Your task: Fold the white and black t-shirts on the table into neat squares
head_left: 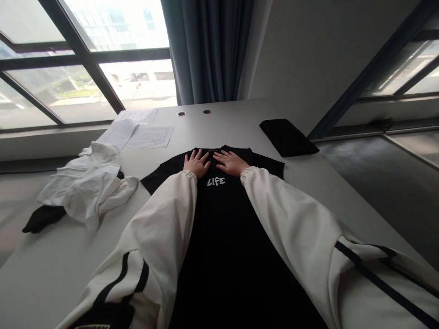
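Note:
A black T-shirt (222, 228) lies spread flat on the white table (308, 201), its collar toward the far side and its short sleeves out to either side. White lettering shows on its upper part. My left hand (197, 163) rests flat on the shirt just left of the collar, fingers spread. On the collar's right, my right hand (230, 162) also presses flat with its fingers apart. Neither hand grips the cloth. The shirt's lower end runs out of view between my forearms.
Crumpled white clothing (89, 178) lies on the left, with a black garment (44, 218) partly under it. Paper sheets (149, 136) lie at the back left. A folded black cloth (288, 137) sits at the back right. Two round holes (181, 114) pierce the tabletop near the curtain (209, 50).

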Demonstrator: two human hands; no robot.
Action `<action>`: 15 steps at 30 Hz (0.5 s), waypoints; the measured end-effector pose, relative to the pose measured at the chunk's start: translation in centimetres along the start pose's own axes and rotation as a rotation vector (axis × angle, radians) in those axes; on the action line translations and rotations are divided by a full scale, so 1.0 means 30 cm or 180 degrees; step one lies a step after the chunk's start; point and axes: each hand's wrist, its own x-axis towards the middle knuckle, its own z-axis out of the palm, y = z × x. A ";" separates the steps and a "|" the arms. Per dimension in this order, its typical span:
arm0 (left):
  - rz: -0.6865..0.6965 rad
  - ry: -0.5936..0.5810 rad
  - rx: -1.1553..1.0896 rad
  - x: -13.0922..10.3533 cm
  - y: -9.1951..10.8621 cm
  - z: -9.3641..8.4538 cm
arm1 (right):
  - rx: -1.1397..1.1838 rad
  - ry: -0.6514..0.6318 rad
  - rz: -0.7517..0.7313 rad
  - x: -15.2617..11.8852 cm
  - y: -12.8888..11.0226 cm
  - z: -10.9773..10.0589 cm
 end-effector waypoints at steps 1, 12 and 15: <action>-0.0110 0.0003 -0.0020 0.001 0.003 0.001 | 0.0016 0.0018 0.0076 0.003 0.001 0.002; -0.0766 0.0043 -0.0078 0.004 0.028 0.000 | 0.0107 0.0146 0.0913 0.016 -0.023 -0.008; -0.0852 0.0071 -0.0101 0.010 0.027 0.007 | 0.0118 0.0234 0.1118 0.014 -0.033 -0.010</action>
